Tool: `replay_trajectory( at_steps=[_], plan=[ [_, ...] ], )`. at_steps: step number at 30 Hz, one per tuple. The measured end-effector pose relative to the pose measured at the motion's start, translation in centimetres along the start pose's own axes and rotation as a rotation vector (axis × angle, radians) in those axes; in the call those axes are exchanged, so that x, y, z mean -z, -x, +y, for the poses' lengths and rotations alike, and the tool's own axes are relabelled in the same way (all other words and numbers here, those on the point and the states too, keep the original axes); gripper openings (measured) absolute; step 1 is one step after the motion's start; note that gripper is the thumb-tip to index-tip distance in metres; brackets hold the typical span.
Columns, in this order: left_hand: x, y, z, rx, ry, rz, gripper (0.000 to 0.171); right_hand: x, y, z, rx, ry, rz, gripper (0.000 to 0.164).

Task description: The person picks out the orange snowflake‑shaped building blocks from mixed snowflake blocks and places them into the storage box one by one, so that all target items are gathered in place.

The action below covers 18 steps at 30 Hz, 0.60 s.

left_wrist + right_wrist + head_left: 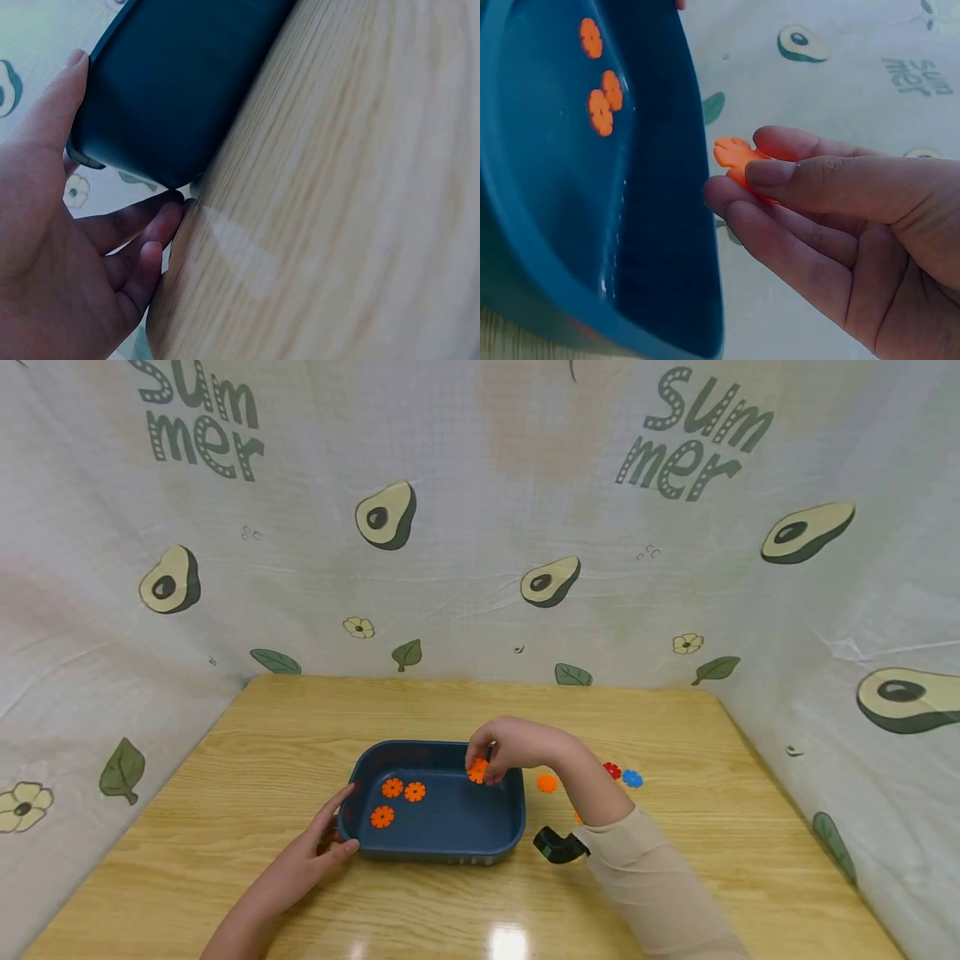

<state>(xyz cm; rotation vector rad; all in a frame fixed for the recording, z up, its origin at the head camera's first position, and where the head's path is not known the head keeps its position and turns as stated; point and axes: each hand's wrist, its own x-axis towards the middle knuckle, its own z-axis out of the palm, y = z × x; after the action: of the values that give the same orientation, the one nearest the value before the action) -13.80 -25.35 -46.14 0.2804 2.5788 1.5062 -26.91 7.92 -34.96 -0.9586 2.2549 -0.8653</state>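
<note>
Right, six orange notched discs are showing, plus one red disc point(612, 771) and one blue disc point(633, 778), with twelve o'clock pointing away from the person. Three of the orange ones lie flat inside the navy-blue tray point(450, 827): a first disc point(392, 787) and a second disc point(415, 792) sit just beside each other at about ten o'clock of its floor, and a third disc point(382, 817) lies nearer eight.

And number four, the held disc point(477, 770), is up in the right hand point(506, 750), pinched between thumb and fingertips at the tray's two o'clock!

Outside, on the wooden table point(315, 718), a fifth disc point(547, 783) lies near the tray at three o'clock; a sixth only peeks out past the right forearm, mostly hidden. Farther out in that same direction come red and blue, side by side.

Now the hands, well apart from each other: the left hand point(311, 852) grips the tray's end at about eight o'clock, thumb and fingers spread round the corner, its forearm reaching back to seven. The right arm, in a beige sleeve point(660, 885), slants from five o'clock, wrist bent, fingers pointing down, a black device point(558, 845) at the wrist. Behind it all, at twelve, hangs an avocado-print cloth point(465, 610).
</note>
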Motion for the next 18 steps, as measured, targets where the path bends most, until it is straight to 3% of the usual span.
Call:
replay_trajectory(
  at_steps=[18],
  plan=[
    [0.1,0.0,-0.1,-0.002,0.003,-0.004,0.073,-0.9,-4.8,-1.8,0.055,0.081,-0.113,0.030]
  ],
)
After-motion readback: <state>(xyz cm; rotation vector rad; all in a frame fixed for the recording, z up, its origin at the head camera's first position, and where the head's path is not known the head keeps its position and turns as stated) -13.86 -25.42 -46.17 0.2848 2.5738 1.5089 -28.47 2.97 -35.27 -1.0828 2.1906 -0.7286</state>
